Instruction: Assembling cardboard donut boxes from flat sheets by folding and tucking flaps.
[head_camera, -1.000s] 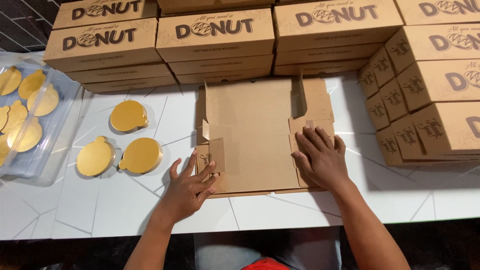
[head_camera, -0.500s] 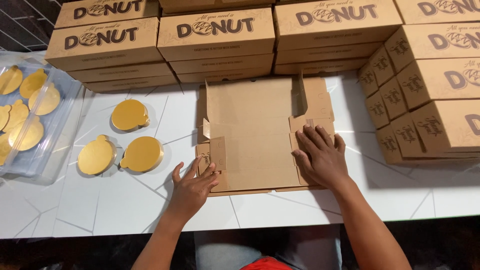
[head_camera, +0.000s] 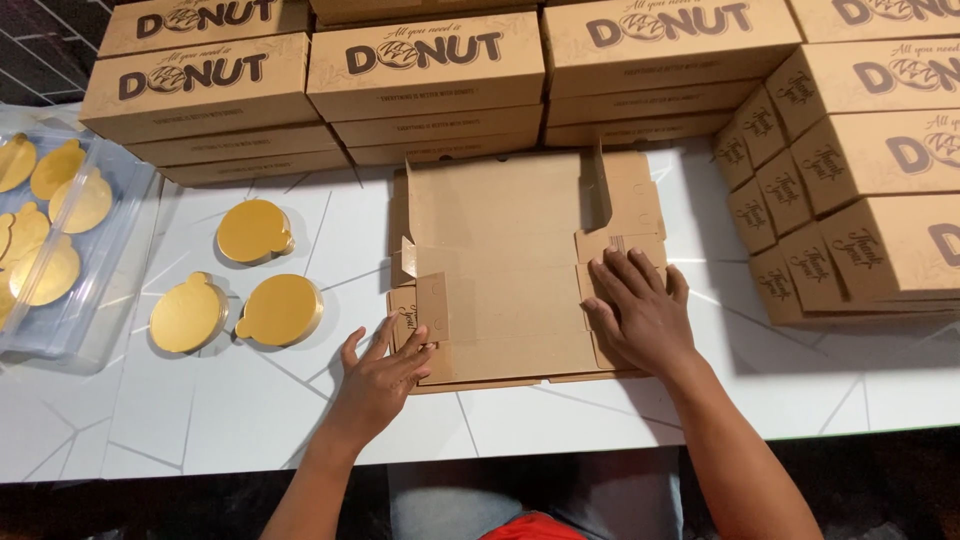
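Note:
A flat, unfolded brown cardboard box blank (head_camera: 505, 255) lies on the white table (head_camera: 800, 385) in front of me, with its side flaps partly folded inward. My left hand (head_camera: 383, 375) rests at the blank's near left corner, fingertips touching the left flap. My right hand (head_camera: 640, 312) lies palm down on the folded right flap and presses it flat. Neither hand grips anything.
Stacks of closed brown cardboard boxes (head_camera: 430, 75) line the back of the table, and more are piled at the right (head_camera: 865, 200). Three round gold cake boards (head_camera: 255, 232) lie left of the blank. A clear plastic tray (head_camera: 100, 290) with several more gold boards sits at the far left.
My left hand has shifted slightly along the left flap at the near corner. My right hand stays pressed on the right flap. The blank has not moved.

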